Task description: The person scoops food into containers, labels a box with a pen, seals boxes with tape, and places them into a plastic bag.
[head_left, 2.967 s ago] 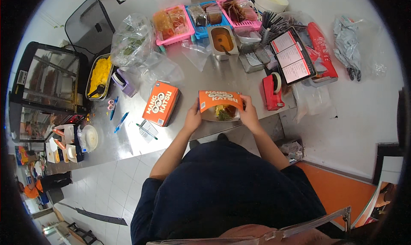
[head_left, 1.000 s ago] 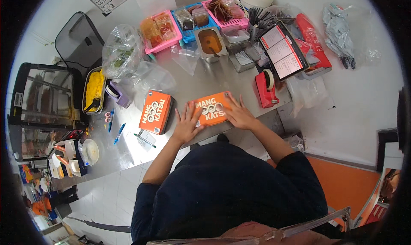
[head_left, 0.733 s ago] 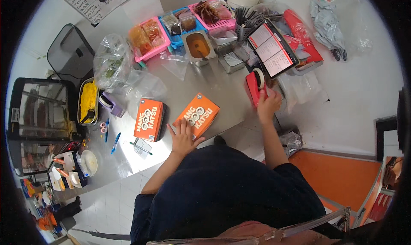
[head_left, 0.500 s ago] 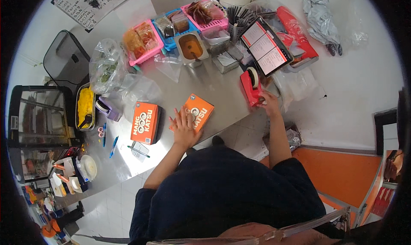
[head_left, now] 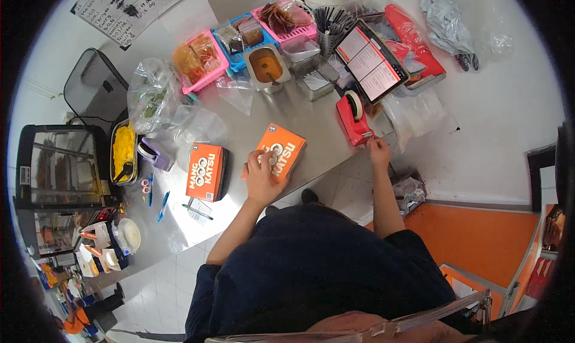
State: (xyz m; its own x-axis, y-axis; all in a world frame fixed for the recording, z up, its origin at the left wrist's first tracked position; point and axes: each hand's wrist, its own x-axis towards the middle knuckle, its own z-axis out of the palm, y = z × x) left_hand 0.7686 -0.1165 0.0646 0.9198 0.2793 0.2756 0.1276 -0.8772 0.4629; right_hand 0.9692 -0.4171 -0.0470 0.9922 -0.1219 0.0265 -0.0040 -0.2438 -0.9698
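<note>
My left hand (head_left: 263, 181) grips the near-left corner of an orange cardboard food box (head_left: 284, 149), its fingers curled over the top and its thumb along the near side. The box lies tilted near the table's front edge. At the right, my right hand (head_left: 379, 153) pinches with fingertips together at the cutting end of a red tape dispenser (head_left: 353, 127), which carries a roll of tape (head_left: 354, 105). The bit of tape between those fingers is too small to make out clearly. A second orange food box (head_left: 205, 172) stands left of my left hand, apart from it.
On the steel table (head_left: 239, 118) stand a sauce pan (head_left: 268, 66), pink and blue baskets (head_left: 200, 61) of packets, a tablet (head_left: 371, 61), a purple tape dispenser (head_left: 157, 155) and a tray of yellow food (head_left: 123, 148). Pens (head_left: 163, 206) lie at the left. A glass cabinet (head_left: 63, 169) stands far left.
My left hand's fingers have gone from spread flat on the box to curled around its corner. My right hand has drawn its fingers together at the dispenser's near end.
</note>
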